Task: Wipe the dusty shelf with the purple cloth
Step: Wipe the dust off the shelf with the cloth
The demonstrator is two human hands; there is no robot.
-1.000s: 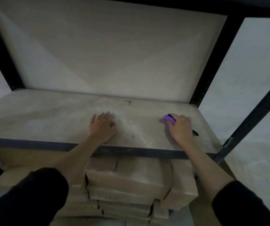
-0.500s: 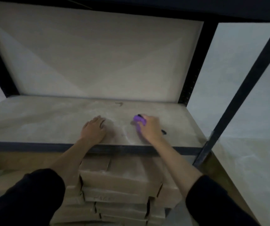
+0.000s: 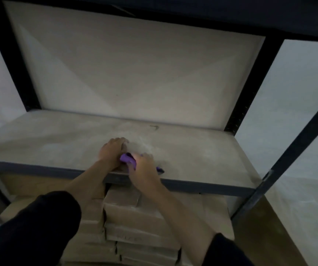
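We lean over the dusty shelf [image 3: 192,150], both hands near its front edge, approx. mid-shelf. Our right hand [image 3: 144,167] has its grip clenched on the bunched purple cloth [image 3: 127,159], pressing it to the board; a bit of cloth pokes out w/ a dark strip at the hand's right side. Our left hand [image 3: 112,152] lies flat, grip released, fingers spread on the board, touching the cloth. Pale dust smears the board beyond the hands. Stacked cardboard boxes [image 3: 135,214] sit below.
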